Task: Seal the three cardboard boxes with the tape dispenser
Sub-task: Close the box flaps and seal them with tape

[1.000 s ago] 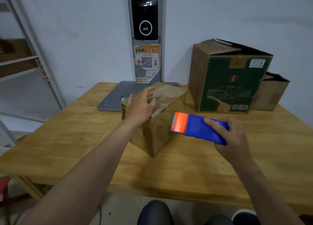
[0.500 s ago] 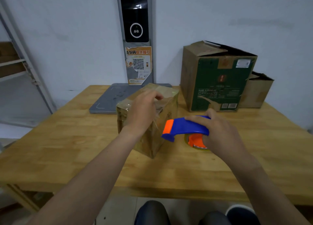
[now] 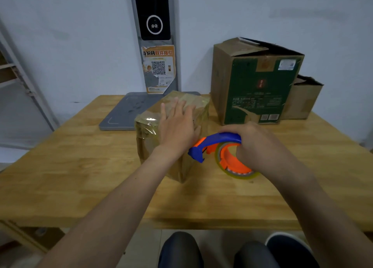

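Observation:
A small taped cardboard box (image 3: pixel 147 134) stands in the middle of the wooden table (image 3: pixel 70 177). My left hand (image 3: pixel 177 124) lies flat on its top, fingers spread. My right hand (image 3: pixel 260 146) grips the blue and orange tape dispenser (image 3: pixel 214 146) just right of the box, its blue nose touching the box's right side. The tape roll (image 3: pixel 232 167) hangs below the handle, near the tabletop. A tall green-faced cardboard box (image 3: pixel 256 86) stands at the back right with its flaps raised. Behind it, a smaller brown box (image 3: pixel 302 100) also has open flaps.
A grey flat scale plate (image 3: pixel 125 112) lies behind the small box, against the wall. A black terminal with a QR notice (image 3: pixel 158 68) is mounted above it. A metal shelf frame (image 3: pixel 24 82) stands at the far left. My knees show below the table's near edge.
My right hand has turned the dispenser from flat to upright and lowered it against the box's right side. My left hand has flattened on the box top.

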Demonstrator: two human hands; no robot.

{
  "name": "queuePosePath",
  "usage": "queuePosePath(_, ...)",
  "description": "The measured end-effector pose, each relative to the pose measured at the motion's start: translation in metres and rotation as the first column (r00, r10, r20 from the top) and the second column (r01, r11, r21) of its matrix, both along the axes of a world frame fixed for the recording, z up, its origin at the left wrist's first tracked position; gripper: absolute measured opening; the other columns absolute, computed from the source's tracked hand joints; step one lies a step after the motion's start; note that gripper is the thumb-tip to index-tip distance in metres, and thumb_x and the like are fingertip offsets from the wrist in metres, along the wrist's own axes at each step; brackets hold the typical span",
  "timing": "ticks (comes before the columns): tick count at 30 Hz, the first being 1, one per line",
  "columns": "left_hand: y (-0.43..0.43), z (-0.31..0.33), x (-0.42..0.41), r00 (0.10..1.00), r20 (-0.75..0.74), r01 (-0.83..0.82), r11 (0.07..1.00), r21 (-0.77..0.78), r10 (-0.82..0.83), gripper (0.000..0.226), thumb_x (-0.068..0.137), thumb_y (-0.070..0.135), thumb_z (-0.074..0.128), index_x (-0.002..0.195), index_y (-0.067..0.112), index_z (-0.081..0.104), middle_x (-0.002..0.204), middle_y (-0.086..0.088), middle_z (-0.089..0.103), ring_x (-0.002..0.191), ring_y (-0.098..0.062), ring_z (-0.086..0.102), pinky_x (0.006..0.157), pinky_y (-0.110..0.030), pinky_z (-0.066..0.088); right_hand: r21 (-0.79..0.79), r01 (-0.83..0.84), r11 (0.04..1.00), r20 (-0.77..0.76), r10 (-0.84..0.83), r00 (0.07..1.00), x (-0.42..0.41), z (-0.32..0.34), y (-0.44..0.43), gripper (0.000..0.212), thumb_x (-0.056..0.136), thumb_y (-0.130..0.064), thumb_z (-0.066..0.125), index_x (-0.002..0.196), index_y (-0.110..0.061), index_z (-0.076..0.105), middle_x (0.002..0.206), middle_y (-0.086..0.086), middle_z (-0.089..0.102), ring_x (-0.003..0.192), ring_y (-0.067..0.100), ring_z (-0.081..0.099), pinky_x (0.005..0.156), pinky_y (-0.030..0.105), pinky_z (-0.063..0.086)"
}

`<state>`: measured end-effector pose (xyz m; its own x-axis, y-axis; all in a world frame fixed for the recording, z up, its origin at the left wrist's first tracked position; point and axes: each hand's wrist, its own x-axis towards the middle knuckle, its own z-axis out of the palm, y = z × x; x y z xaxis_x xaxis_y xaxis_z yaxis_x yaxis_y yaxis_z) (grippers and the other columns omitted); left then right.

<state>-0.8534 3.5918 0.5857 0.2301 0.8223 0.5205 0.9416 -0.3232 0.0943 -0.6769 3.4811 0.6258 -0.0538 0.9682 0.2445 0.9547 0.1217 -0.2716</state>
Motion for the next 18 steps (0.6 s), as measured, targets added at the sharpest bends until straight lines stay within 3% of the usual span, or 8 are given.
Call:
queuePosePath(2,0.003,-0.002,0.000,1.000,-0.009,-0.011,1.000,0.011,0.012,0.070,0.094,0.055,0.056,0.153,0.025,0.034,0.166,-0.008,0.027,0.157,-0.025,0.009,0.124,-0.053,-0.007,-0.026,0.016,1.000,0.015,-0.016,1.000,0.000,-0.002,0.001,0.058,0.088,-0.006,0.054,0.128,-0.048,0.058,0.106,0.003,0.050,0.090,0.025,0.054,0.077,0.035,0.048)
queuePosePath(5,0.007,-0.004,-0.004,0.999,0.034,-0.011,1.000,0.019,0.011,0.078,0.094,0.058,0.054,0.158,0.023,0.025,0.167,-0.008,0.025,0.157,-0.026,0.009,0.126,-0.055,-0.002,-0.108,0.026,0.994,0.169,-0.008,0.986,0.005,-0.017,0.010,0.050,0.090,-0.014,0.058,0.128,-0.046,0.059,0.108,0.003,0.047,0.097,0.026,0.050,0.083,0.039,0.050)
queuePosePath(7,0.009,-0.004,-0.005,0.997,0.076,-0.004,1.000,0.020,0.002,0.079,0.095,0.060,0.051,0.158,0.022,0.022,0.166,-0.008,0.025,0.157,-0.025,0.009,0.126,-0.054,-0.001,-0.209,0.027,0.978,0.078,-0.011,0.997,0.017,-0.028,0.026,0.055,0.087,-0.008,0.055,0.125,-0.047,0.061,0.112,0.002,0.051,0.099,0.025,0.051,0.084,0.038,0.050)
queuePosePath(10,0.011,-0.006,-0.004,0.995,0.100,0.022,0.999,0.028,-0.025,0.076,0.097,0.062,0.044,0.158,0.024,0.022,0.166,-0.008,0.027,0.157,-0.025,0.010,0.126,-0.054,-0.001,-0.373,0.045,0.927,-0.174,-0.118,0.978,0.036,-0.040,0.058,0.046,0.084,-0.001,0.053,0.112,-0.036,0.063,0.102,0.003,0.067,0.082,0.025,0.064,0.064,0.032,0.052)
queuePosePath(14,0.012,-0.006,-0.003,0.989,0.135,0.053,0.999,0.011,-0.054,0.074,0.098,0.065,0.037,0.157,0.024,0.024,0.165,-0.007,0.029,0.157,-0.025,0.010,0.126,-0.054,-0.002,-0.525,0.133,0.841,-0.134,-0.236,0.963,0.053,-0.071,0.087,0.027,0.075,-0.015,0.072,0.099,-0.021,0.063,0.087,0.009,0.072,0.078,0.024,0.071,0.069,0.042,0.062)
queuePosePath(18,0.004,-0.003,-0.009,0.954,0.234,0.183,0.982,0.039,-0.187,0.064,0.101,0.057,0.041,0.154,0.023,0.031,0.162,-0.005,0.033,0.156,-0.023,0.015,0.127,-0.049,0.001,-0.526,0.135,0.840,-0.119,-0.229,0.966,0.054,-0.094,0.096,0.025,0.081,-0.017,0.066,0.106,-0.014,0.067,0.089,0.005,0.070,0.081,0.019,0.068,0.064,0.030,0.053)
